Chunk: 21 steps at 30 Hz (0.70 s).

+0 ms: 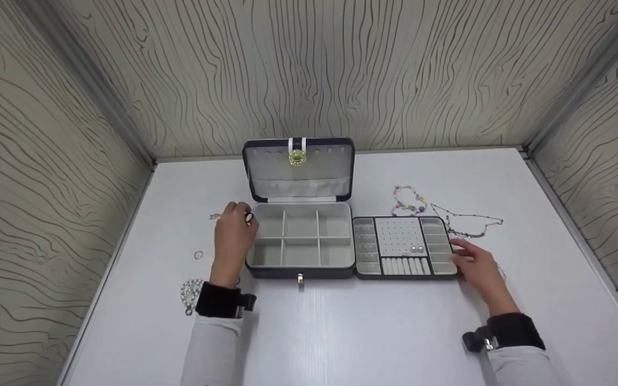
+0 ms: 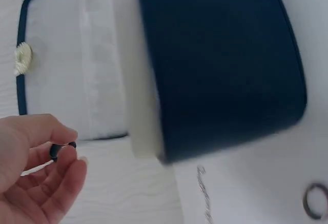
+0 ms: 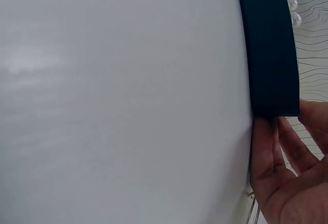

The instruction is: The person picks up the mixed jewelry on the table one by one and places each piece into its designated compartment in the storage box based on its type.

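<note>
My left hand (image 1: 234,230) is over the left rim of the open jewelry box (image 1: 299,272), whose lid stands up behind it. A small dark ring (image 2: 54,151) is pinched between its thumb and fingertips, raised above the table. Divided compartments fill the box. On its right lies a jewelry tray (image 1: 403,236) with a pegboard panel, ring rolls and side slots; two pearl earrings (image 1: 417,249) sit on the panel. My right hand (image 1: 478,271) grips the tray's right edge, thumb near the top edge and fingers against the side, as the right wrist view (image 3: 277,80) shows.
A beaded bracelet (image 1: 408,201) and a chain necklace (image 1: 472,234) lie behind and right of the tray. Left of the box are a thin gold ring (image 1: 198,255), a pearl strand (image 1: 191,294) and a gold chain (image 1: 215,216). Patterned walls (image 1: 309,75) enclose the table.
</note>
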Tool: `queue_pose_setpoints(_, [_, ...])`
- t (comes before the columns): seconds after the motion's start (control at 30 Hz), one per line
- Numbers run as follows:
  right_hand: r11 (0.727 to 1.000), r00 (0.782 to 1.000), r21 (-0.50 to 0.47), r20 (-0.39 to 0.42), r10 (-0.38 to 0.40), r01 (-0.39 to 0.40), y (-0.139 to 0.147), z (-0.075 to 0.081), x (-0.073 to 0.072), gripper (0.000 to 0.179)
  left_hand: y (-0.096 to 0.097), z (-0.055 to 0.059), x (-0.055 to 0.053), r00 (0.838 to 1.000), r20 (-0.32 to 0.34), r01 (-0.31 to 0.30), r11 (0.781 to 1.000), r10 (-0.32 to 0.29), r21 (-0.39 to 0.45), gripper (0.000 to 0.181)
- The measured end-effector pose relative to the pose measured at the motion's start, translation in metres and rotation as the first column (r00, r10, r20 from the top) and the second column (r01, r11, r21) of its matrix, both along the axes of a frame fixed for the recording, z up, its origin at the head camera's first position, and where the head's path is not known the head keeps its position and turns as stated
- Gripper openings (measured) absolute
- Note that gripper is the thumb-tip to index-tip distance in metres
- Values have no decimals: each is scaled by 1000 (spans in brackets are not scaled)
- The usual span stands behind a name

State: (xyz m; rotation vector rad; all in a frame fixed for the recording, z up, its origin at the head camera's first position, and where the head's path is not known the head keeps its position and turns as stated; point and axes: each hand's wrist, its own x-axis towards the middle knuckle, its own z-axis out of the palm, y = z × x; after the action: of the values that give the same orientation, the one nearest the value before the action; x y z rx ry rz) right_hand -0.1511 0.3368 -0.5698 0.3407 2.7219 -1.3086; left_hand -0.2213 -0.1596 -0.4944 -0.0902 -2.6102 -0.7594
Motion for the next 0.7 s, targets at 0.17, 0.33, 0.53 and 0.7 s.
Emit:
queue_pose_setpoints(0.17, [1000,1000,17,-12,11,-11,1,-1,0,46,26,6,11,987,-84,143,986,-136,81,10])
queue_pose_setpoints(0.33, [1000,1000,10,-9,8,-8,1,-2,0,46,59,8,22,960,-65,281,940,-273,195,11])
queue_pose_setpoints(0.53, [1000,1000,7,5,-3,3,1,-3,1,47,102,5,33,890,-66,447,834,-451,323,15])
queue_pose_setpoints(0.7, [1000,1000,-6,11,-3,4,1,-2,0,47,137,0,41,841,-51,525,790,-539,316,19])
